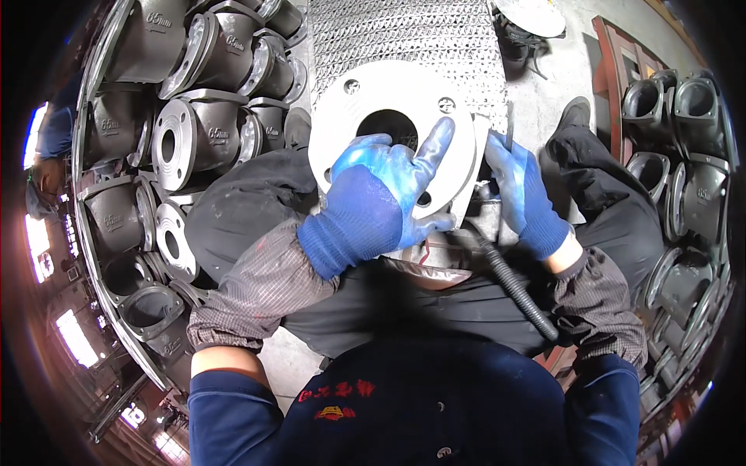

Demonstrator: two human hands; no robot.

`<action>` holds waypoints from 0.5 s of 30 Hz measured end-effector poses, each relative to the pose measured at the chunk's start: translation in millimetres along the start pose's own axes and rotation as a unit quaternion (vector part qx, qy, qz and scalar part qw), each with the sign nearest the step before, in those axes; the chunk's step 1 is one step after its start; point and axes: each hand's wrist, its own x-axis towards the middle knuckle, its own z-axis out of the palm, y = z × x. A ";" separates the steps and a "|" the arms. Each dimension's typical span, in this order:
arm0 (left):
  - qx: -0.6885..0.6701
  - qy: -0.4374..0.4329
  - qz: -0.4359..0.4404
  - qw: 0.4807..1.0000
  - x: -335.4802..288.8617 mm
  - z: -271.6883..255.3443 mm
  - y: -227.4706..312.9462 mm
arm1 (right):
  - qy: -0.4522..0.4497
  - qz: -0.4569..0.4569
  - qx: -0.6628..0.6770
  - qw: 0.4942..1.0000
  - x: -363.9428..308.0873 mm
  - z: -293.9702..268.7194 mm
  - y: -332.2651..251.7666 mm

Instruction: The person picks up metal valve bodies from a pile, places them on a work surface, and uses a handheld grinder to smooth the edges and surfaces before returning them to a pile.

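A: What is the left hand doing?

B: It lies flat on the face of the round pale flange, gloved in blue, fingers spread apart, the forefinger stretched toward one o'clock beside a bolt hole. The flange sits at the centre of view, over the person's lap, its dark bore just above the knuckles.

A: And the right hand?

B: At three o'clock from the flange, just beside its rim. Its fingers are curled together round a tool whose black ribbed hose runs off toward five o'clock. The working tip is hidden, so I cannot tell if it touches the flange.

A: Around them?

B: Grey cast valve bodies stacked at nine o'clock, more at three, a patterned metal plate at twelve.
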 end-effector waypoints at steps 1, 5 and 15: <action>0.002 0.001 0.000 1.000 2.4 0.3 -0.3 | -0.035 0.041 0.031 0.998 -0.5 0.8 -14.4; -0.017 0.031 -0.008 0.999 11.2 1.7 -0.8 | -0.001 0.021 0.069 0.997 11.0 -5.9 -18.8; -0.159 0.203 -0.020 0.966 -5.4 -18.2 -18.9 | -0.076 -0.128 -0.016 0.989 4.1 3.1 -80.6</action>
